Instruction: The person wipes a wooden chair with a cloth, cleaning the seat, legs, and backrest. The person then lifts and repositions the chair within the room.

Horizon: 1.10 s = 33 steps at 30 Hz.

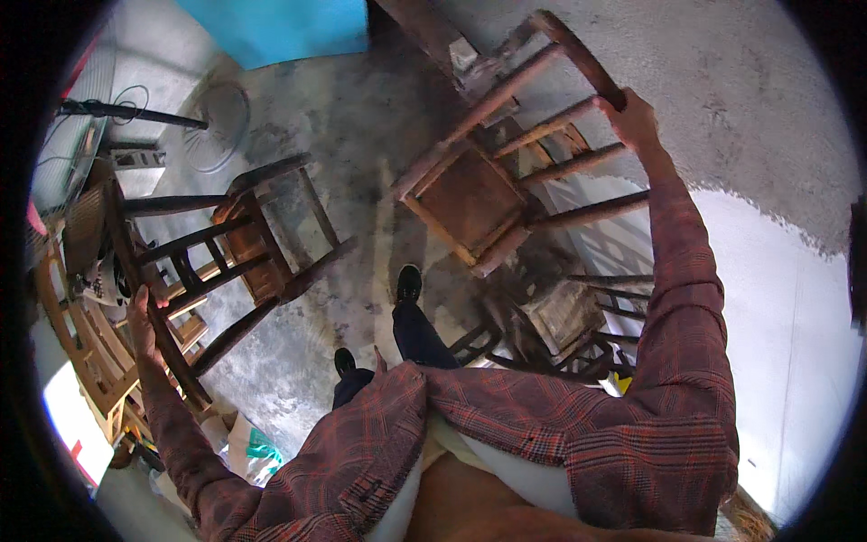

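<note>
My left hand (pixel 145 328) is wrapped around the long outer rail of a dark wooden chair (pixel 247 257). That chair is tilted, with its slats and rails pointing across to its seat. On the other side, my right hand (pixel 630 120), arm stretched out, grips the rail of a second wooden chair (pixel 469 203). Its square brown seat panel faces up towards me, and several bars run from the seat to the rail that I hold. My right forearm hides part of that rail. The two chairs are apart, one on each side of my feet.
Below the right-hand chair stand more dark wooden chairs (pixel 562 318) against a white wall (pixel 765 325). Lighter wooden furniture (pixel 88 339) is at the left, near a stand with a round base (pixel 217 129). A plastic bag (pixel 261 447) lies lower left; a blue panel (pixel 284 27) is ahead.
</note>
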{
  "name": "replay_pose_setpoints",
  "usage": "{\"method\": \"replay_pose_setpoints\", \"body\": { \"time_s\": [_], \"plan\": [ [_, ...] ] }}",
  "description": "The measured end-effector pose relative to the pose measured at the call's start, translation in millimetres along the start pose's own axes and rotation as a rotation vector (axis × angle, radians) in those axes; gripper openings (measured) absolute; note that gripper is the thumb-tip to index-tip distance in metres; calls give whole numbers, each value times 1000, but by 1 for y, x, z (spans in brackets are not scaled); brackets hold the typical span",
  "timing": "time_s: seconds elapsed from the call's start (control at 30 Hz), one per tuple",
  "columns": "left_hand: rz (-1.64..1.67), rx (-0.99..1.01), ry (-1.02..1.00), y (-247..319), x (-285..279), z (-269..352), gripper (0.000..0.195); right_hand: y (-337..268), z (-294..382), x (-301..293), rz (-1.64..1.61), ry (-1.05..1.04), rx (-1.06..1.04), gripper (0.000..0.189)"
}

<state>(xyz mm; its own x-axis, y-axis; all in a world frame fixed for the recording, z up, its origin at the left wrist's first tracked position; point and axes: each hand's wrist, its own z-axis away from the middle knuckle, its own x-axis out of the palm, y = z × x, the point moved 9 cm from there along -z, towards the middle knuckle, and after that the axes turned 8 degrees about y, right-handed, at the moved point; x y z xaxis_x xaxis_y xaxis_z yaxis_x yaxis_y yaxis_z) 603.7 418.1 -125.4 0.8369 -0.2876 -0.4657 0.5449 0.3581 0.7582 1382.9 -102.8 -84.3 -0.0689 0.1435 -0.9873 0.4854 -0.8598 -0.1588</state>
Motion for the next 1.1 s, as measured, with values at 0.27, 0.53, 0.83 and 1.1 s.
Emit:
{"method": "replay_pose_setpoints", "body": {
  "time_s": [0.27,0.53,0.83,1.1],
  "plan": [
    [54,88,-32,18,11,18,26,21,-3,20,123,384,-154,43],
    [-2,348,27,26,-7,24,32,-99,123,164,-406,39,-168,34],
    [-346,391,115,14,-46,51,31,-331,291,445,-654,-790,-48,56],
    [-234,355,66,-37,-93,88,51,-408,330,624,-676,-672,117,77]
  ]
}}
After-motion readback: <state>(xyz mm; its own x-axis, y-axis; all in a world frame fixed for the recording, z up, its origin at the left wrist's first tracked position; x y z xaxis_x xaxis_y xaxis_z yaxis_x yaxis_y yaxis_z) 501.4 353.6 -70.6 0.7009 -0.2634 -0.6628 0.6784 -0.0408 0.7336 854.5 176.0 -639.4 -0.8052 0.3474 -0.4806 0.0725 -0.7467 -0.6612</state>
